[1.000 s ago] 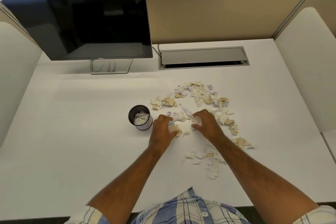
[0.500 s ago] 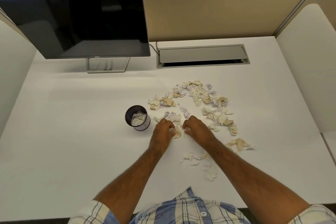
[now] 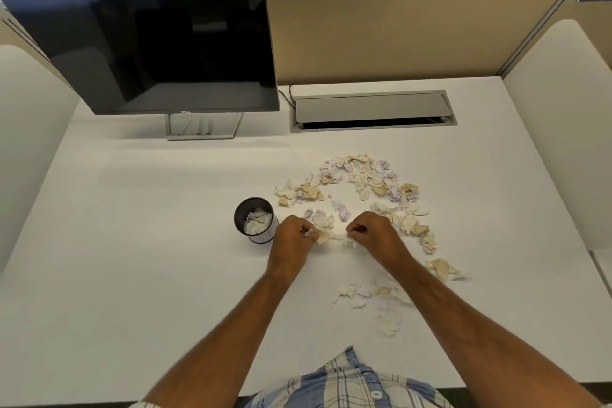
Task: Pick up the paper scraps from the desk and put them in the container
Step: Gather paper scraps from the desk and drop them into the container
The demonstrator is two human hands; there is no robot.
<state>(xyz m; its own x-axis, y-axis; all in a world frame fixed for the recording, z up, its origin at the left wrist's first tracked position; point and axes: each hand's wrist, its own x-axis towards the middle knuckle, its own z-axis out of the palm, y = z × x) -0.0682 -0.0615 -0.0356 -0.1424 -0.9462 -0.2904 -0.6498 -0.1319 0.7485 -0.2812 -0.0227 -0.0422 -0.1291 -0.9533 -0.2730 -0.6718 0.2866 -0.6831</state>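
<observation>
Torn paper scraps, white, tan and pale purple, lie in an arc across the white desk. A smaller patch of scraps sits nearer me. The container, a small dark mesh cup, stands left of the arc with white scraps inside. My left hand, just right of the cup, pinches a tan scrap with curled fingers. My right hand faces it, fingers curled round white scraps.
A dark monitor on its stand fills the back left. A grey cable box is set into the desk behind the scraps. Partition walls close off the back and both sides.
My right hand has drawn left toward my left hand, gathering scraps between them. The view has tilted slightly.
</observation>
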